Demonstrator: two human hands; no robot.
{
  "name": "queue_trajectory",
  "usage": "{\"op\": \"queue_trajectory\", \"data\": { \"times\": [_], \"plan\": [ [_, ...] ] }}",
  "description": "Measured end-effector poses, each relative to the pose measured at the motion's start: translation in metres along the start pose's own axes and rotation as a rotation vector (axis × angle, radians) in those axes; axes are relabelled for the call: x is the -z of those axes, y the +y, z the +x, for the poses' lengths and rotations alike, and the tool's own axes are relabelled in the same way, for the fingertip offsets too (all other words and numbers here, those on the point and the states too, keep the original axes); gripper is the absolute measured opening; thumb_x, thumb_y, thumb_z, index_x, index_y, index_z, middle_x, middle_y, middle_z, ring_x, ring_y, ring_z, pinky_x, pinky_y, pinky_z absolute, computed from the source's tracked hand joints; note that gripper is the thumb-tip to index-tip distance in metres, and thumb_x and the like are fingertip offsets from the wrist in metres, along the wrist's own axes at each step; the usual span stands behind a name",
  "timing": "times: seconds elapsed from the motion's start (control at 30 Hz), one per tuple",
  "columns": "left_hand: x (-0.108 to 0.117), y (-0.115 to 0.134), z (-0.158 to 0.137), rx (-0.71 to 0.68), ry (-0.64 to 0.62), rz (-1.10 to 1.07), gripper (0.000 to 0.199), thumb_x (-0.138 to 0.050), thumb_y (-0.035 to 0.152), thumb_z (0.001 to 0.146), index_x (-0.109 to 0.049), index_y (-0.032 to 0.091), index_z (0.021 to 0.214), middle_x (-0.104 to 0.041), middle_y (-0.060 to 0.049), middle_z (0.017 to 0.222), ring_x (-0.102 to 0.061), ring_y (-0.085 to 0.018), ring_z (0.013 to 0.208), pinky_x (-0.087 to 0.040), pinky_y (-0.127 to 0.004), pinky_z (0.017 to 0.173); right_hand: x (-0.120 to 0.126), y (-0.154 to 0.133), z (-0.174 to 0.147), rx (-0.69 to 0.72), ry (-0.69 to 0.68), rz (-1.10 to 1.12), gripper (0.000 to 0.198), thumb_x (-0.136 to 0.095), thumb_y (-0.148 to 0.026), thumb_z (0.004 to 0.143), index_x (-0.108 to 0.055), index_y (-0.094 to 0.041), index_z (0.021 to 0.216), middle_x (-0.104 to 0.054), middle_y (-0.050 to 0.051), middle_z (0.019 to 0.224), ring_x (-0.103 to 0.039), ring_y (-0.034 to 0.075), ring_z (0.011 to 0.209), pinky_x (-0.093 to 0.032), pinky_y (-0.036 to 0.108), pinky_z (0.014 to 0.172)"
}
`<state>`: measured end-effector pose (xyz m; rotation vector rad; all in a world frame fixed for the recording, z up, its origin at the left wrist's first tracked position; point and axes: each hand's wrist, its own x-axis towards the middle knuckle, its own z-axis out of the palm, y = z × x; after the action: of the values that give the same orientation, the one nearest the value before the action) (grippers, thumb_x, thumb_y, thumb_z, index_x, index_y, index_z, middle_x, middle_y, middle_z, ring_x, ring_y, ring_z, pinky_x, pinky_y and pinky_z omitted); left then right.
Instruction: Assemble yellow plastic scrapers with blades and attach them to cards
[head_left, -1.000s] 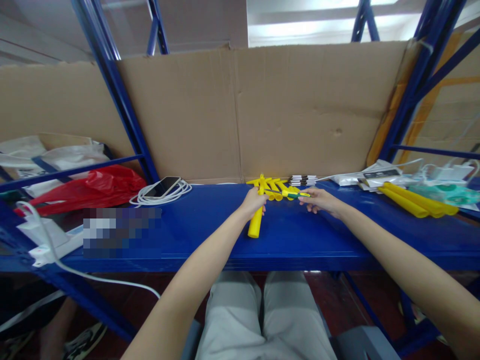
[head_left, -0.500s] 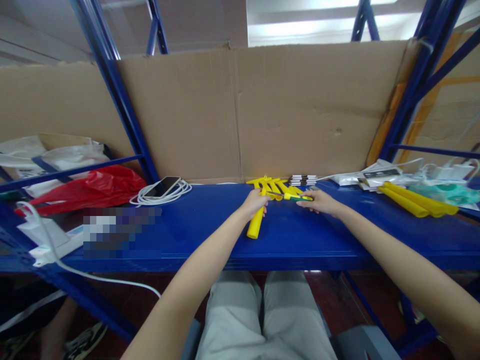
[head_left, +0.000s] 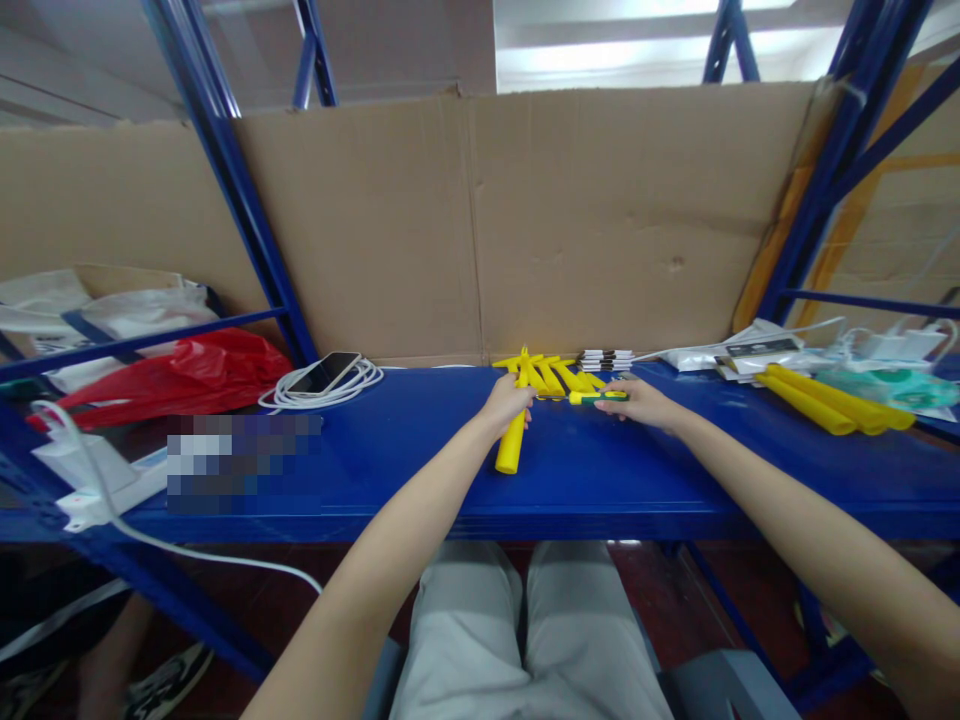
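My left hand (head_left: 511, 398) is closed around a yellow tube-shaped handle (head_left: 509, 452), whose lower end points toward me. Its top, beyond my fingers, seems to branch but blends with the yellow pieces behind. My right hand (head_left: 634, 401) grips a screwdriver (head_left: 600, 397) by its green and yellow handle. Its thin shaft points left toward my left hand, and I cannot tell whether the tip touches the yellow handle. Just behind both hands, several similar yellow pieces (head_left: 553, 377) lie in a row.
On the blue shelf (head_left: 420, 460), a stack of small black-and-white packs (head_left: 606, 360) stands behind my right hand. Yellow tubes (head_left: 832, 400) lie at the right beside white packets (head_left: 772, 352). A phone (head_left: 326, 373) rests on a coiled white cable at the left. Cardboard (head_left: 600, 220) closes the back.
The screwdriver has tilted to lie more level, and its handle has shifted slightly right. The yellow handle in my left hand has moved very little.
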<state>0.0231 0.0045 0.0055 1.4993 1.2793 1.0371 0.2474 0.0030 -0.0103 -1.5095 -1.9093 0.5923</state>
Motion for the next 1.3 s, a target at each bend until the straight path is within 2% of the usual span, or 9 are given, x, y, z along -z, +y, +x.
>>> {"op": "queue_trajectory", "data": {
  "times": [0.17,0.33,0.43,0.53,0.67,0.87,1.07,1.2,1.3],
  "plan": [
    [-0.001,-0.003,0.004,0.013,-0.042,0.029,0.034,-0.047,0.01,0.076,-0.05,0.012,0.11,-0.05,0.005,0.06,-0.044,-0.006,0.035,-0.039,-0.019,0.037,0.003,0.005,0.004,0.078,0.052,-0.243,0.027,-0.062,-0.039,0.071,-0.068,-0.018,0.085,-0.069,0.005,0.089,-0.062,0.021,0.083,-0.047,0.032,0.076],
    [-0.002,-0.006,0.006,0.006,-0.033,0.113,0.066,-0.047,0.011,0.078,-0.025,0.015,0.141,-0.061,-0.001,0.077,-0.05,-0.007,0.041,-0.043,-0.02,0.041,0.008,0.02,0.012,0.105,0.044,-0.446,0.029,-0.064,-0.035,0.071,-0.07,-0.021,0.095,-0.067,0.006,0.104,-0.06,0.024,0.099,-0.045,0.034,0.088],
    [0.002,-0.007,0.006,-0.089,-0.025,0.336,0.069,-0.049,0.014,0.08,-0.023,0.02,0.144,-0.065,-0.007,0.092,-0.058,-0.01,0.051,-0.049,-0.023,0.052,0.012,0.028,0.015,0.092,0.05,-0.543,0.03,-0.065,-0.03,0.07,-0.07,-0.021,0.098,-0.067,0.006,0.106,-0.059,0.025,0.102,-0.045,0.034,0.089],
    [0.009,-0.006,0.003,-0.264,-0.021,0.697,0.063,-0.052,0.019,0.08,-0.034,0.025,0.14,-0.065,-0.01,0.103,-0.066,-0.02,0.081,-0.05,-0.031,0.075,0.014,0.031,0.016,0.069,0.031,-0.57,0.031,-0.065,-0.026,0.07,-0.069,-0.02,0.1,-0.066,0.008,0.107,-0.06,0.024,0.1,-0.046,0.033,0.088],
    [0.013,-0.006,-0.002,-0.402,-0.053,0.992,0.052,-0.048,0.017,0.083,-0.046,0.025,0.134,-0.061,-0.011,0.118,-0.056,-0.026,0.112,-0.04,-0.036,0.095,0.015,0.03,0.016,0.099,0.015,-0.533,0.03,-0.064,-0.027,0.071,-0.07,-0.017,0.098,-0.066,0.009,0.108,-0.06,0.025,0.101,-0.046,0.034,0.089],
    [0.012,-0.006,-0.003,-0.396,-0.06,1.014,0.053,-0.044,0.016,0.085,-0.042,0.02,0.137,-0.059,-0.015,0.122,-0.054,-0.027,0.114,-0.039,-0.036,0.096,0.018,0.033,0.019,0.136,0.078,-0.414,0.026,-0.055,-0.025,0.078,-0.071,-0.017,0.097,-0.065,0.007,0.115,-0.055,0.024,0.113,-0.039,0.036,0.1],
    [0.009,-0.006,-0.001,-0.362,-0.08,0.897,0.05,-0.048,0.016,0.083,-0.048,0.024,0.132,-0.058,-0.009,0.125,-0.053,-0.024,0.117,-0.037,-0.032,0.099,0.033,0.038,0.028,-0.011,0.219,-0.542,0.032,-0.041,-0.023,0.085,-0.073,-0.018,0.091,-0.071,0.007,0.098,-0.063,0.022,0.097,-0.047,0.028,0.082],
    [0.006,-0.006,-0.002,-0.38,-0.103,0.869,0.049,-0.049,0.018,0.084,-0.048,0.024,0.133,-0.058,-0.01,0.124,-0.054,-0.024,0.115,-0.037,-0.032,0.098,0.04,0.033,0.041,-0.074,0.164,-0.747,0.034,-0.043,-0.028,0.084,-0.073,-0.016,0.076,-0.072,0.011,0.079,-0.066,0.023,0.081,-0.046,0.025,0.069],
    [0.005,-0.006,-0.003,-0.385,-0.11,0.884,0.049,-0.048,0.019,0.084,-0.048,0.023,0.133,-0.06,-0.011,0.122,-0.056,-0.024,0.113,-0.04,-0.031,0.096,0.042,0.028,0.053,-0.107,0.075,-0.837,0.032,-0.045,-0.024,0.082,-0.074,-0.014,0.072,-0.071,0.013,0.076,-0.066,0.023,0.077,-0.045,0.026,0.066]
  ]
}}
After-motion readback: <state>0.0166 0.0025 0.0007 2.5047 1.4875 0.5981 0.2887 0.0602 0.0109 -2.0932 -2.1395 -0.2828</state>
